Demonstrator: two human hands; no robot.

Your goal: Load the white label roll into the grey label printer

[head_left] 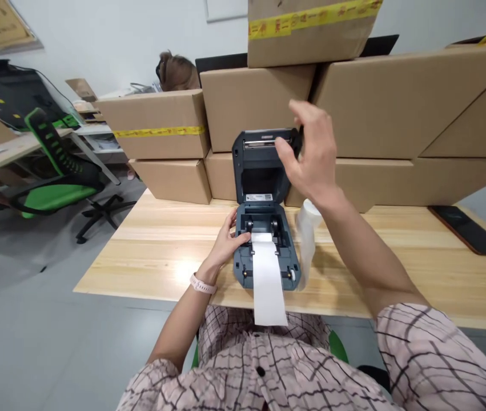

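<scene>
A dark grey label printer stands on the wooden table with its lid raised. White label paper runs from inside it out over the front, and its end hangs past the table edge. My left hand rests on the printer's left side, fingers spread, with the thumb near the paper inside. Up at the lid's right corner is my right hand, thumb and fingers apart, thumb in front of the lid; whether it touches is unclear. Right of the printer stands a white paper roll with a loose strip trailing.
Cardboard boxes are stacked along the back of the table. A dark phone or tablet lies at the right. To the left is a green office chair; a person's head shows behind the boxes.
</scene>
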